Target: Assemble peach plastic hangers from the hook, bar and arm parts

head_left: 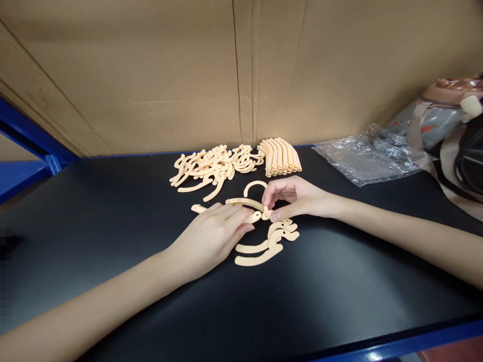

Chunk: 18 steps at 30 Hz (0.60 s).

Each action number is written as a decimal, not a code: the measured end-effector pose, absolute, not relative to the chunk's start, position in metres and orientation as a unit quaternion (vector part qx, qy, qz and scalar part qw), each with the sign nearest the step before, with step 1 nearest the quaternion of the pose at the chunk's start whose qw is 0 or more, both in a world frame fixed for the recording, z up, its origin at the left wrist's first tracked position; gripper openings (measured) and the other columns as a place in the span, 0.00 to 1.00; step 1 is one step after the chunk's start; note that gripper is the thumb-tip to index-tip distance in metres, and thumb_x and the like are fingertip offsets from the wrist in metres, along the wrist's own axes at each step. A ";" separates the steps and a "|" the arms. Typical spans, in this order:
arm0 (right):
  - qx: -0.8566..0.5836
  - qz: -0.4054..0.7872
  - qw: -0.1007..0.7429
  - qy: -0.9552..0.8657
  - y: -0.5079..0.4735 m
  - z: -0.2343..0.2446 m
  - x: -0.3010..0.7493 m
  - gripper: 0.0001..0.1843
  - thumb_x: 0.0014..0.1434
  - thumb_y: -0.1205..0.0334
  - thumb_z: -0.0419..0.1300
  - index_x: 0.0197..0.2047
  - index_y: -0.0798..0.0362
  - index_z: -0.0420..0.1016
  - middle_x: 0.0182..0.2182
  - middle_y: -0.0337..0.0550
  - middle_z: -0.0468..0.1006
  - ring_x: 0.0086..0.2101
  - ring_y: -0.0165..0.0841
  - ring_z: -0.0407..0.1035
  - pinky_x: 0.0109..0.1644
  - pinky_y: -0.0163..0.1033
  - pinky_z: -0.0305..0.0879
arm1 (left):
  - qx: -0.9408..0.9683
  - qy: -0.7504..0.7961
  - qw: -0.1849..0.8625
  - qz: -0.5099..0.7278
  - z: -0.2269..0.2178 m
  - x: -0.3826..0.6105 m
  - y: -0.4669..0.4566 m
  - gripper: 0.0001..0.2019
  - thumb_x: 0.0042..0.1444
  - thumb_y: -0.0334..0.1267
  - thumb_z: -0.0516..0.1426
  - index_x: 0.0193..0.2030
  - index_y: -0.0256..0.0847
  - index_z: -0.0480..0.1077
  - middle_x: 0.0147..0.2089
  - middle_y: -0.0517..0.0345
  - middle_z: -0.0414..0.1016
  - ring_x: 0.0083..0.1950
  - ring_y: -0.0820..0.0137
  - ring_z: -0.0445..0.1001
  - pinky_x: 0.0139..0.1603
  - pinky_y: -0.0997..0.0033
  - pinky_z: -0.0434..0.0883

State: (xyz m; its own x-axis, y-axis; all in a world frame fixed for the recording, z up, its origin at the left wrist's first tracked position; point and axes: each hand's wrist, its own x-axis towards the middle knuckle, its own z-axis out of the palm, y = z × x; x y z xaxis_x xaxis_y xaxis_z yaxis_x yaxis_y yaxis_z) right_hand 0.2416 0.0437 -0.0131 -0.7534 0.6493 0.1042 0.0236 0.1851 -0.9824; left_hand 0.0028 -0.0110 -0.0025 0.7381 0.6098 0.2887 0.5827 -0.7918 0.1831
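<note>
My left hand [213, 231] is closed around a beige plastic hanger arm [253, 217], whose end with a small hole pokes out past the fingers. Close against that end, my right hand [289, 198] pinches a beige hanger hook piece [266, 213]; its curved hook [254, 184] rises behind the fingertips. Whether the two parts touch is hard to tell. Another curved arm [243, 201] lies just beyond my left fingers. Below my right hand, a few hook-ended hanger pieces [260, 259] rest overlapping on the black tabletop [151, 311].
A loose heap of hook-ended pieces [206, 168] is at the back, beside a neat stack of curved arms [279, 157]. A clear plastic bag [362, 158] and a strapped bottle [433, 118] stand at the right. Cardboard [169, 75] walls the back; blue frame bars [30, 136] edge the table.
</note>
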 end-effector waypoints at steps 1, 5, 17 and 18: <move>-0.232 0.599 0.266 -0.719 0.045 -0.014 0.242 0.13 0.49 0.67 0.71 0.38 0.52 0.76 0.35 0.35 0.78 0.37 0.27 0.72 0.46 0.37 0.69 | 0.931 0.321 0.040 0.169 -0.002 0.003 -0.011 0.12 0.69 0.35 0.45 0.39 0.40 0.67 0.37 0.55 0.76 0.36 0.65 0.74 0.37 0.67 0.66; -0.238 0.616 0.280 -0.697 0.047 -0.016 0.243 0.10 0.52 0.67 0.70 0.39 0.51 0.79 0.34 0.34 0.80 0.36 0.25 0.73 0.45 0.34 0.69 | 0.932 0.321 0.037 0.165 -0.003 0.003 -0.011 0.12 0.69 0.35 0.44 0.39 0.40 0.67 0.36 0.55 0.75 0.36 0.65 0.73 0.37 0.67 0.66; -0.232 0.647 0.289 -0.667 0.045 -0.015 0.239 0.19 0.56 0.67 0.67 0.51 0.50 0.72 0.32 0.33 0.78 0.32 0.23 0.73 0.39 0.30 0.68 | 0.939 0.288 0.023 0.188 -0.007 0.004 -0.010 0.10 0.69 0.34 0.46 0.40 0.38 0.67 0.34 0.58 0.74 0.36 0.67 0.73 0.37 0.69 0.64; -0.228 0.646 0.291 -0.667 0.045 -0.015 0.239 0.19 0.56 0.68 0.67 0.51 0.50 0.72 0.32 0.33 0.78 0.33 0.23 0.73 0.40 0.30 0.68 | 0.940 0.283 0.019 0.190 -0.007 0.003 -0.010 0.10 0.69 0.34 0.46 0.40 0.38 0.67 0.34 0.58 0.74 0.36 0.67 0.72 0.37 0.69 0.64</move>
